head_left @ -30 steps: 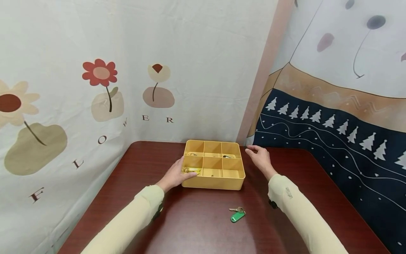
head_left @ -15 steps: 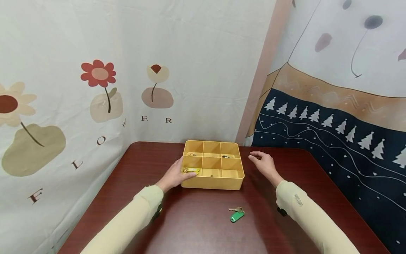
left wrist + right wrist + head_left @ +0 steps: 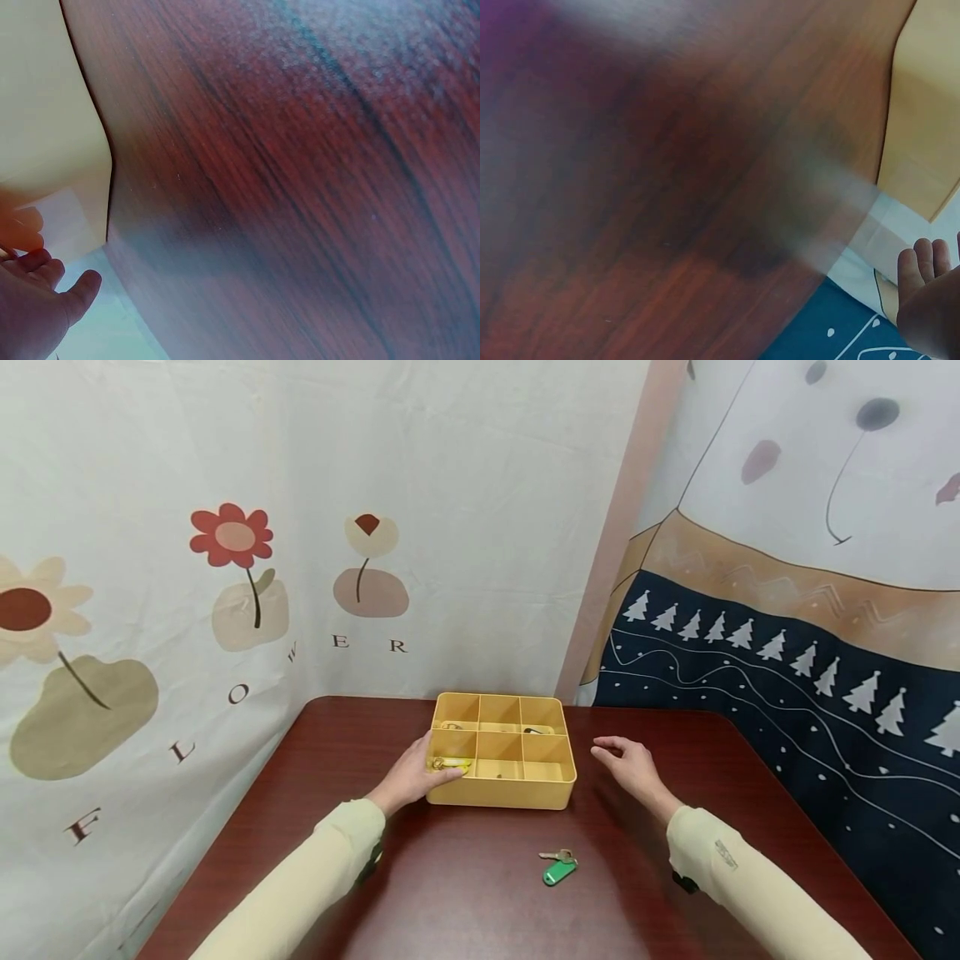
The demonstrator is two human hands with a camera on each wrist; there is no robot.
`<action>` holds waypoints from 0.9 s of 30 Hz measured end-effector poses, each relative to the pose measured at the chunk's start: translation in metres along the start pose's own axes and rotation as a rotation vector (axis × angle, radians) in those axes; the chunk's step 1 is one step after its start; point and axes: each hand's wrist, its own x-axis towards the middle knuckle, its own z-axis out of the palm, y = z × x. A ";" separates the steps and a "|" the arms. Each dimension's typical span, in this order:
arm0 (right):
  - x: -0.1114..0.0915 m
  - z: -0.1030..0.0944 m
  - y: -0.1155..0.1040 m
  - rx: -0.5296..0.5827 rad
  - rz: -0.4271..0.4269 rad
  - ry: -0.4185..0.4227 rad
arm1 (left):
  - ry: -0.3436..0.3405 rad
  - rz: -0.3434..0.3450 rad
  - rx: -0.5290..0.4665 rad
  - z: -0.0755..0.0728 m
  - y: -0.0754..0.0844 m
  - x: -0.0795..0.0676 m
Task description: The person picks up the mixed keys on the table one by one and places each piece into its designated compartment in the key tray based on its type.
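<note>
In the head view, a yellow six-compartment organizer box [image 3: 501, 792] sits at the back of the table. My left hand [image 3: 408, 774] holds its front-left corner, thumb across the front rim and fingers along the left wall. In the left wrist view, the fingertips of my left hand [image 3: 45, 296] meet the box wall [image 3: 52, 105]. To the right of the box, apart from it, my right hand [image 3: 633, 768] hovers with loosely bent fingers and nothing visible in them. A key [image 3: 556, 856] with a green tag [image 3: 559, 872] lies on the table in front of the box.
A yellow-tagged key [image 3: 452, 762] lies in the front-left compartment. Small items, hard to make out, lie in the back compartments, one of them dark [image 3: 534, 731]. The dark red table [image 3: 450, 877] meets a white flower-printed curtain [image 3: 480, 527] behind and a navy tree-printed cloth [image 3: 787, 727] at right.
My right hand has drawn away from the box's right side, toward the right and slightly nearer. The left hand stays on the box. The box and green-tagged key have not visibly moved.
</note>
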 end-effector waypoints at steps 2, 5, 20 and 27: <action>-0.005 0.000 0.001 0.002 0.005 -0.011 | 0.000 0.002 -0.002 0.000 0.000 0.000; -0.012 0.001 0.002 0.014 0.008 -0.023 | -0.004 -0.002 0.004 -0.001 0.001 0.000; -0.050 0.012 0.005 0.013 -0.035 -0.101 | -0.012 0.002 -0.001 -0.002 0.003 0.000; -0.065 0.016 0.006 0.016 -0.071 -0.122 | -0.022 -0.019 0.021 -0.002 0.004 -0.001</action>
